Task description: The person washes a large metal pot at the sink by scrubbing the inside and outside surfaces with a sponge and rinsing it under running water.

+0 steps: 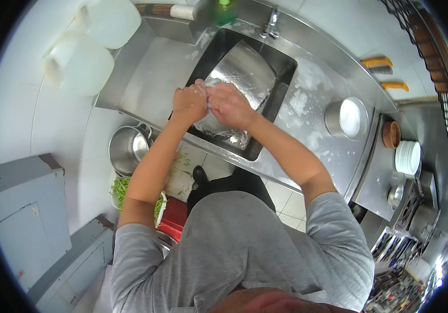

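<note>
Both my hands are closed and pressed together above the sink. My left hand is a fist. My right hand curls against it from the other side. Between them shows a bit of a wet whitish wad, perhaps a cloth; the fingers hide most of it. Beneath the hands, a large shiny metal vessel lies tilted in the sink, wet on its surface. A thin stream of water runs from the tap at the sink's back edge.
Foam patches the steel counter, where a metal pot with white contents stands. A green soap bottle is behind the sink. Stacked white plates stand far right. At lower left are a steel pot and green vegetables.
</note>
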Available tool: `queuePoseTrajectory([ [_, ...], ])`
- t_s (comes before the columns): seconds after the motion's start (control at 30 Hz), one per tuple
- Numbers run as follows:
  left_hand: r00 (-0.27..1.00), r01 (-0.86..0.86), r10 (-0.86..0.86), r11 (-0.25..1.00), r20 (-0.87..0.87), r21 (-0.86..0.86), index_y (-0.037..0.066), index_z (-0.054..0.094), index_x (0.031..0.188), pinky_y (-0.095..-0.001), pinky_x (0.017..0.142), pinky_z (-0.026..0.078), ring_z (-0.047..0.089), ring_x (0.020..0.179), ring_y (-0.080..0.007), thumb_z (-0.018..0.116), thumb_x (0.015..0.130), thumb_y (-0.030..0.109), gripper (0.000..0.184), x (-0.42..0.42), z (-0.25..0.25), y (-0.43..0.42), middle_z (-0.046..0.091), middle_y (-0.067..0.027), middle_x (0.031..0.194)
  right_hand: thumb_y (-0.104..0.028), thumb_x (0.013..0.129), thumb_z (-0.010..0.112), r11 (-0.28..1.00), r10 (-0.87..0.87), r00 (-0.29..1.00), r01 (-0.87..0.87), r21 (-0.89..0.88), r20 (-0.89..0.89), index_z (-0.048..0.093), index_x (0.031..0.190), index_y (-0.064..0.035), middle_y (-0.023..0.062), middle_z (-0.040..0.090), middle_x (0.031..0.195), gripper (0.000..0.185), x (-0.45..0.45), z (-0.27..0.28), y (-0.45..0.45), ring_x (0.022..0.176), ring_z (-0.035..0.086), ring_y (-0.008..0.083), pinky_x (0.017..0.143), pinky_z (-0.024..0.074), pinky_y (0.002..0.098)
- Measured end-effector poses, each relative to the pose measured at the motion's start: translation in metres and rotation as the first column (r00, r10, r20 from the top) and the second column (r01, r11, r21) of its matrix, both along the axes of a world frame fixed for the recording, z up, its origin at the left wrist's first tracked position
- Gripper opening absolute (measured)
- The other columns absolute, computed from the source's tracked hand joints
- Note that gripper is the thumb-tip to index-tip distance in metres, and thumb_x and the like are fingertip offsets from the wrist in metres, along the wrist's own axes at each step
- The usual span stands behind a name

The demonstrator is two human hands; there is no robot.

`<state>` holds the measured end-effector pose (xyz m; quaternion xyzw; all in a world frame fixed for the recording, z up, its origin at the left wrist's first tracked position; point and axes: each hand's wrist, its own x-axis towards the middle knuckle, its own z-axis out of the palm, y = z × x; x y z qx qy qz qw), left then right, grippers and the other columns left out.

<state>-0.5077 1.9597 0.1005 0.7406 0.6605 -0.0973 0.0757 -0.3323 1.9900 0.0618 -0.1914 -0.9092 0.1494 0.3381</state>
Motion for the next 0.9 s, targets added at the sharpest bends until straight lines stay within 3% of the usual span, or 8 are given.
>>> queuePoseTrajectory([
  [0.13, 0.999, -0.032, 0.034, 0.998, 0.031, -0.057, 0.001, 0.049, 0.111, -0.0395, 0.071, 0.058, 0.074, 0.082, -0.0295, 0.085, 0.064, 0.064, 0.086, -0.012, 0.009, -0.001, 0.073, -0.0129, 0.086, -0.015, 0.074, 0.071, 0.991, -0.114, 0.990, 0.119, 0.058, -0.078, 0.068, 0.102, -0.0064, 0.0113, 0.066, 0.114, 0.029, -0.003, -0.006, 0.063, 0.107, 0.059, 0.0341, 0.098, 0.0443, 0.0486],
  [0.2, 0.996, -0.079, 0.081, 0.995, 0.030, -0.064, -0.001, 0.049, 0.108, -0.0383, 0.065, 0.058, 0.074, 0.075, -0.0294, 0.080, 0.062, 0.072, 0.091, -0.015, 0.008, -0.010, 0.072, -0.0124, 0.080, -0.013, 0.080, 0.066, 0.783, -0.618, 0.785, 0.619, -0.057, 0.037, 0.062, 0.107, 0.0021, 0.0212, 0.063, 0.107, 0.032, -0.010, 0.012, 0.096, 0.102, 0.058, 0.0406, 0.097, 0.0439, 0.0500],
  [0.33, 0.988, -0.123, 0.122, 0.992, 0.091, 0.003, 0.000, 0.050, 0.102, -0.0360, 0.061, 0.058, 0.072, 0.064, -0.0269, 0.079, 0.053, 0.079, 0.098, -0.019, 0.003, -0.013, 0.069, -0.0117, 0.072, -0.011, 0.091, 0.054, 0.729, -0.679, 0.727, 0.654, 0.201, 0.098, 0.056, 0.120, 0.0118, 0.0360, 0.054, 0.131, 0.037, -0.042, -0.024, 0.052, 0.123, 0.052, 0.0523, 0.109, 0.0392, 0.0547],
  [0.43, 0.979, -0.141, 0.116, 0.979, 0.167, 0.146, 0.000, 0.049, 0.099, -0.0375, 0.061, 0.058, 0.072, 0.064, -0.0281, 0.078, 0.051, 0.081, 0.099, -0.028, -0.026, -0.007, 0.068, -0.0118, 0.071, -0.011, 0.094, 0.051, 0.913, -0.371, 0.911, 0.324, 0.247, 0.179, 0.050, 0.131, 0.0147, 0.0382, 0.052, 0.135, 0.045, -0.054, 0.007, -0.008, 0.124, 0.053, 0.0523, 0.110, 0.0386, 0.0556],
  [0.63, 0.974, -0.131, 0.119, 0.990, 0.192, 0.050, 0.002, 0.048, 0.096, -0.0370, 0.062, 0.058, 0.072, 0.067, -0.0291, 0.082, 0.048, 0.077, 0.095, -0.031, -0.010, -0.010, 0.068, -0.0114, 0.071, -0.011, 0.089, 0.054, 0.637, -0.629, 0.662, 0.740, -0.218, 0.407, 0.046, 0.129, 0.0178, 0.0374, 0.052, 0.134, 0.050, -0.053, 0.016, 0.091, 0.124, 0.055, 0.0465, 0.106, 0.0431, 0.0513],
  [0.7, 0.981, -0.128, 0.102, 0.979, 0.164, 0.158, 0.002, 0.048, 0.096, -0.0365, 0.063, 0.058, 0.073, 0.068, -0.0291, 0.082, 0.046, 0.078, 0.097, -0.039, -0.036, 0.000, 0.068, -0.0115, 0.072, -0.010, 0.089, 0.054, 0.756, -0.639, 0.733, 0.545, 0.362, 0.233, 0.044, 0.130, 0.0189, 0.0392, 0.050, 0.135, 0.051, -0.066, -0.021, 0.030, 0.128, 0.050, 0.0493, 0.109, 0.0410, 0.0532],
  [0.83, 0.980, -0.067, 0.051, 0.995, 0.193, 0.075, 0.001, 0.048, 0.096, -0.0362, 0.063, 0.059, 0.073, 0.068, -0.0285, 0.082, 0.044, 0.078, 0.099, -0.043, -0.017, -0.009, 0.069, -0.0112, 0.072, -0.006, 0.086, 0.059, 0.925, -0.379, 0.924, 0.375, 0.067, 0.049, 0.046, 0.132, 0.0132, 0.0336, 0.051, 0.137, 0.051, -0.063, -0.003, 0.035, 0.128, 0.048, 0.0508, 0.111, 0.0391, 0.0538],
  [0.9, 0.975, -0.076, 0.058, 0.994, 0.216, 0.079, 0.001, 0.048, 0.096, -0.0360, 0.064, 0.059, 0.073, 0.069, -0.0278, 0.082, 0.043, 0.078, 0.100, -0.043, -0.016, -0.008, 0.069, -0.0113, 0.073, -0.008, 0.086, 0.063, 0.772, -0.613, 0.784, 0.620, -0.140, 0.098, 0.052, 0.126, 0.0099, 0.0305, 0.057, 0.126, 0.045, -0.054, -0.008, 0.096, 0.121, 0.053, 0.0472, 0.108, 0.0415, 0.0508],
])
